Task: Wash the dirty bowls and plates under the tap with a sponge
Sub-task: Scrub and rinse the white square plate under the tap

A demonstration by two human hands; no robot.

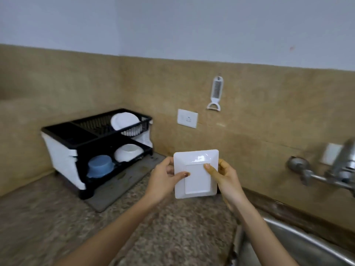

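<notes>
Backsplash (269, 112): tan stone, running behind both my hands, with pale painted wall above it.
Countertop (172, 237): speckled brown granite, under my forearms and under what I hold.
Sink (307, 246): steel basin, below and to the right of my right hand; only its near curve shows.
Dish rack (63, 150): two tiers, black trays on white sides, well to the left of my left hand and further back, in the corner.
Drying mat (123, 185): grey, flat under the rack, its near corner reaching toward my left wrist.
Tap (338, 169): chrome, wall-mounted, well to the right of my right hand; blurred.
Square plate (196, 181): white, with a raised rim and a wet shine near its top edge. It is between my two hands, tilted up with its face toward me, over the counter and left of the sink.
Left hand (163, 179): grasps the plate's left edge, thumb across the face, fingers behind.
Right hand (228, 181): grasps the plate's right edge, thumb on the face, fingers behind.
White bowl (128, 151): upside down on the rack's lower tier, left of my left hand.
Round plate (124, 120): white, on edge in the upper tier.
Blue bowl (99, 167): upside down on the lower tier, left of the white bowl.
Socket (187, 118): white, on the backsplash above my hands.
Peeler (216, 93): white, hung on the backsplash above my right hand.
</notes>
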